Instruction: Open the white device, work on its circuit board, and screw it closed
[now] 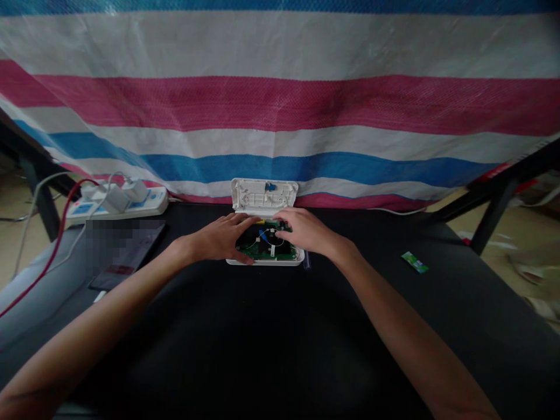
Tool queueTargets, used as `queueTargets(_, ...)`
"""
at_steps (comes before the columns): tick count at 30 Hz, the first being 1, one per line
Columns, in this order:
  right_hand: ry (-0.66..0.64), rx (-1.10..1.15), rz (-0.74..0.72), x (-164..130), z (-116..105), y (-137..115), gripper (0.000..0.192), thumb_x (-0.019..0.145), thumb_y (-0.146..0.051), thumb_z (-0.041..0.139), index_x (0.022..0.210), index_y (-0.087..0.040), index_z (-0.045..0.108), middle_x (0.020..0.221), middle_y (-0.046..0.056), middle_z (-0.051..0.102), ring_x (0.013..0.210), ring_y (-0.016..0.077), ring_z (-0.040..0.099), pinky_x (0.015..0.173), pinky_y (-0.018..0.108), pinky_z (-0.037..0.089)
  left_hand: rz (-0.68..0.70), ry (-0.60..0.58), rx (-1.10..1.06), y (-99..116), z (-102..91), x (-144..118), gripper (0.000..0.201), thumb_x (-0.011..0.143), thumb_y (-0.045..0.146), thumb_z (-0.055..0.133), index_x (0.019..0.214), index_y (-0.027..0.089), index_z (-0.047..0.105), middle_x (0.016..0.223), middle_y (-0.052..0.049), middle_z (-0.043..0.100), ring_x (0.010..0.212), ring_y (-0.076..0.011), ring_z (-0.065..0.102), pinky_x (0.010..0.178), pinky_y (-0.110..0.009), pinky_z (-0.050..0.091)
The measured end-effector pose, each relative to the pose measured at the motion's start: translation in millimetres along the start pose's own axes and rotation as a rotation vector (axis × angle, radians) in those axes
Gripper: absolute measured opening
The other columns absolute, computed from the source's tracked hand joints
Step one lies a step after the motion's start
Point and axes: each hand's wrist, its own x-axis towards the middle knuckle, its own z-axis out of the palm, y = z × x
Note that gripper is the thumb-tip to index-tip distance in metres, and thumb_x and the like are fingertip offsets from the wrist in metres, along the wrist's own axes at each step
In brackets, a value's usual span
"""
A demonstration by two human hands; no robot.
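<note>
Though unlabelled, hands [221, 238] on casing [262, 261]

Body check from my end: just two arms in view, both mine, bare from the bottom edge of the picture up to the wrists. No sleeves, cuffs, gloves, watch, bands or rings that I can make out. Left hand [221, 238] and right hand [306, 230] bare too, fingers slim, nails short as far as I can tell. Light is dim, so finer detail on the knuckles and nails is too dark to read.
</note>
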Motion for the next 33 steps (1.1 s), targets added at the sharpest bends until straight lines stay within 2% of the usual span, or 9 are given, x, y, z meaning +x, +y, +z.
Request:
queueTargets(6, -0.148, 0.053, -0.047, -2.9, 10.6, -0.8, 0.059, 0.073, -0.027, 0.080, 0.128, -0.012, 0.062, 0.132, 0.017, 0.062, 0.124, 0.0314, 0.056, 0.108, 0.046, 0.042, 0.007, 0.007, 0.024, -0.3, -1.0, 1.9, 0.101, 0.071, 0.064, 0.074, 0.150, 0.022, 0.028, 0.150, -0.016, 0.041, 0.137, -0.0341, 0.041, 0.112, -0.042, 0.032)
queueTargets(12, -0.149, 0.046, -0.092, -2.0, 17.6, 1.8, 0.075, 0.068, -0.030, 0.083, 0.136, -0.016, 0.055, 0.138, 0.014, 0.058, 0.128, 0.0321, 0.051, 0.110, 0.047, 0.040, -0.002, -0.006, 0.033, -1.4, -1.1, 3.0, 0.100, 0.071, 0.064, 0.073, 0.150, 0.020, 0.029, 0.150, -0.016, 0.042, 0.136, -0.0348, 0.042, 0.111, -0.043, 0.034)
queueTargets(16, -0.167, 0.034, -0.094, -2.1, 19.4, 3.5, 0.073, 0.070, -0.028, 0.082, 0.136, -0.014, 0.055, 0.136, 0.015, 0.059, 0.127, 0.0314, 0.053, 0.109, 0.045, 0.041, 0.002, 0.002, 0.034, -4.3, 0.9, 3.6, 0.100, 0.070, 0.065, 0.073, 0.149, 0.021, 0.031, 0.148, -0.015, 0.045, 0.135, -0.0351, 0.045, 0.110, -0.044, 0.035)
queueTargets(20, -0.150, 0.052, -0.089, -2.1, 20.9, 5.4, 0.069, 0.071, -0.030, 0.081, 0.134, -0.019, 0.057, 0.134, 0.012, 0.061, 0.125, 0.0307, 0.054, 0.106, 0.044, 0.043, -0.002, -0.007, 0.049, -3.8, -0.4, 4.1, 0.100, 0.070, 0.065, 0.073, 0.149, 0.020, 0.032, 0.149, -0.015, 0.044, 0.136, -0.0350, 0.043, 0.112, -0.043, 0.033)
queueTargets(25, -0.184, 0.044, -0.082, -3.0, 19.1, 5.7, 0.058, 0.073, -0.031, 0.077, 0.127, -0.018, 0.059, 0.123, 0.011, 0.065, 0.115, 0.0290, 0.059, 0.097, 0.039, 0.046, 0.006, -0.024, 0.041, -2.6, -1.3, 4.7, 0.101, 0.069, 0.066, 0.073, 0.149, 0.019, 0.032, 0.149, -0.016, 0.044, 0.136, -0.0349, 0.043, 0.113, -0.043, 0.032)
queueTargets(33, -0.173, 0.030, -0.060, -4.7, 13.9, 1.9, 0.049, 0.073, -0.031, 0.074, 0.118, -0.020, 0.059, 0.112, 0.010, 0.065, 0.104, 0.0278, 0.062, 0.087, 0.038, 0.049, 0.017, -0.004, 0.019, -2.2, -0.6, 3.2, 0.098, 0.071, 0.062, 0.075, 0.149, 0.021, 0.033, 0.149, -0.015, 0.044, 0.136, -0.0339, 0.043, 0.112, -0.042, 0.033)
